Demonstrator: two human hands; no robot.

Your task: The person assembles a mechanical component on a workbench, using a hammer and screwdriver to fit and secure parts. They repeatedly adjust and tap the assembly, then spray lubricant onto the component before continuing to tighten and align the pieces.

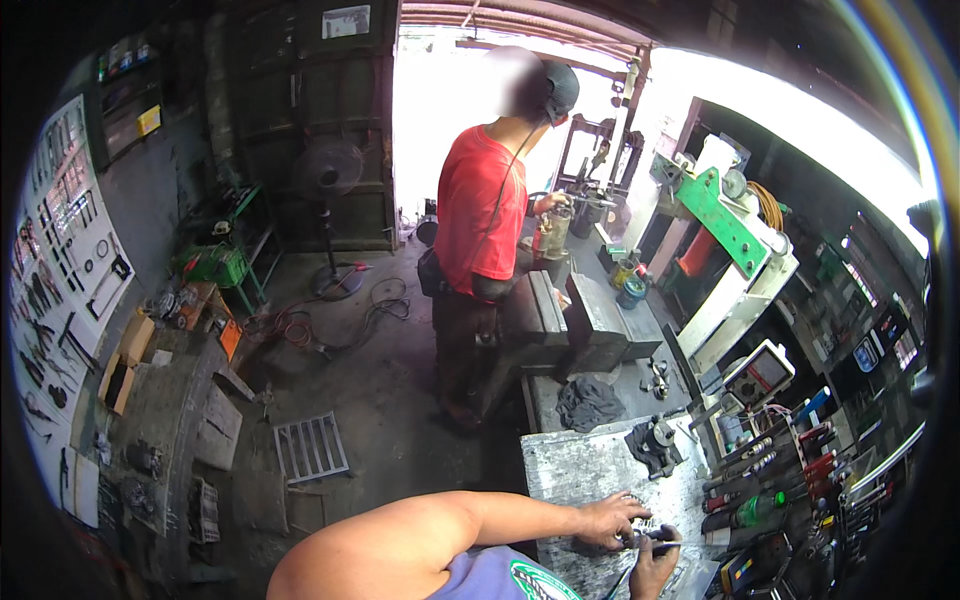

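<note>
Here, the left hand [608,520] and right hand [655,562] meet, fingers curled together around a small dark tool [652,539] above the workbench [575,470]. It looks rigid, light and probably greasy; best pinched at its 9 o'clock end.

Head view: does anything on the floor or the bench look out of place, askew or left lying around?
Yes. A white metal grate lies flat and skewed on the concrete floor, and loose cables sprawl by the standing fan. A crumpled dark rag sits on the bench. No spill is visible.
</note>
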